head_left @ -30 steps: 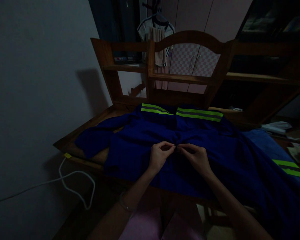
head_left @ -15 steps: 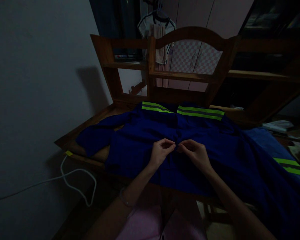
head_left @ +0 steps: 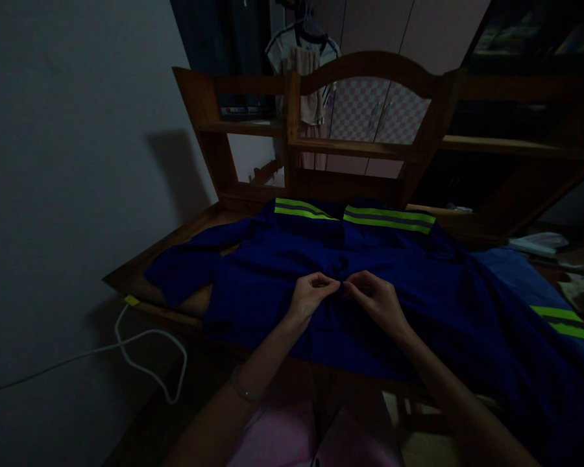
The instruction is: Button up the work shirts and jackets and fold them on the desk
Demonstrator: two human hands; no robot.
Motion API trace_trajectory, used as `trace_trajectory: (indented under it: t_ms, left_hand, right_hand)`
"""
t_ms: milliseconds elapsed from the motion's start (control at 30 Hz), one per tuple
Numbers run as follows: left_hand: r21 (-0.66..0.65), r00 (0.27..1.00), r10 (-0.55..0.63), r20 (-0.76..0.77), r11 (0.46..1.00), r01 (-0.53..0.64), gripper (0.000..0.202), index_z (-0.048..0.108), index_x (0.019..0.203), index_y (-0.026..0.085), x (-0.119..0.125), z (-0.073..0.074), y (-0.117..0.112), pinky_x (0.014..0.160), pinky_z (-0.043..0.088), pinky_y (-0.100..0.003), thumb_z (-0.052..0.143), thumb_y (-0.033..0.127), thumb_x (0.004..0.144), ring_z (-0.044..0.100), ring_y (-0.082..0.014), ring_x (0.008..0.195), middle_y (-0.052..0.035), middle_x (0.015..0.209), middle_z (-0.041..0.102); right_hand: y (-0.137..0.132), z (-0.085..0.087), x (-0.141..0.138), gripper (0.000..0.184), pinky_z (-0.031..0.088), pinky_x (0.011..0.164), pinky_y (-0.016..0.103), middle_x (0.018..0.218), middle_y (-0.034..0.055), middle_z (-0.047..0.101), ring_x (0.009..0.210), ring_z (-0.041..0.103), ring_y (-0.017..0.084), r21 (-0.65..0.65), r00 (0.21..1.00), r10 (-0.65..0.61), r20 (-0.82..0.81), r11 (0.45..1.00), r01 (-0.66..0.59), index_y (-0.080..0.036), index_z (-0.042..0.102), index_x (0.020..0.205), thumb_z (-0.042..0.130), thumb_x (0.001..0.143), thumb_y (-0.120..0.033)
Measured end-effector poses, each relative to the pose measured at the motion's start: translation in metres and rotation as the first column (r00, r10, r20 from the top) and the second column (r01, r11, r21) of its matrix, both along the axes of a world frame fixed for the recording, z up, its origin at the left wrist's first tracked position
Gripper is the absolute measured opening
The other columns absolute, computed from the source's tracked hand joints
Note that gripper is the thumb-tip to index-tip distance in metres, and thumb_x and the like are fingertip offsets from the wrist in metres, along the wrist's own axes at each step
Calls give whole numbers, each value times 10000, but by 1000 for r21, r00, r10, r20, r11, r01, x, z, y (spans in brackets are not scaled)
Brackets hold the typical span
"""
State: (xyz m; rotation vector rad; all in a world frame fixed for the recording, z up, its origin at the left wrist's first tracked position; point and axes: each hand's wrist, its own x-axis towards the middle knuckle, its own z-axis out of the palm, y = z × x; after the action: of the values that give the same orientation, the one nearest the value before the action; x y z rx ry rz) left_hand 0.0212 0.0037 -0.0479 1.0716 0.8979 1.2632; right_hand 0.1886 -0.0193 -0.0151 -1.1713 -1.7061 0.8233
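Garment (head_left: 257,285) lies spread on the desk (head_left: 214,217), mid-frame; left hand (head_left: 305,299) and right hand (head_left: 382,303) pinch its middle, fingers (head_left: 329,280) closed. Level, light pinches and slack cloth should help precision.

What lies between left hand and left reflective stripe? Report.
In the head view, only creased blue jacket fabric separates the left hand from that reflective stripe.

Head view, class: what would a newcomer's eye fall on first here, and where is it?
Most likely the yellow-green stripes across the upper part of the blue garment on the desk. Then the left hand and right hand, close together at its middle. A white cord loops at lower left.
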Motion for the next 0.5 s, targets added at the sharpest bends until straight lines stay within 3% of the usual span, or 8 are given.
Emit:
trace_trajectory:
  t_ms: [200,333,500]
  left_hand:
    - [-61,1000,1,-22,998,-2,179,661,701,127,0,-3,3,679,441,-236,752,255,617,594,-119,678,-27,705,659]
    - [103,975,47,-217,994,-25,134,629,665,132,0,2,-2,609,416,-215,712,234,638,573,-110,621,-7,653,634]
    - [226,926,112,-361,974,-30,92,628,680,144,0,7,-8,569,393,-206,677,218,654,565,-115,610,4,643,626]
  right_hand:
    - [-2,-1,-3,182,509,642,258,808,24,679,704,660,164,60,991,-55,125,997,48,-206,609,907,575,851,-376]
    - [-1,2,-1,113,480,681,262,814,18,667,741,642,163,162,949,-103,298,985,56,-209,616,869,571,853,-312]
    - [4,16,3,71,440,703,261,866,23,655,785,617,161,196,879,8,476,974,-115,-205,601,891,540,855,-211]
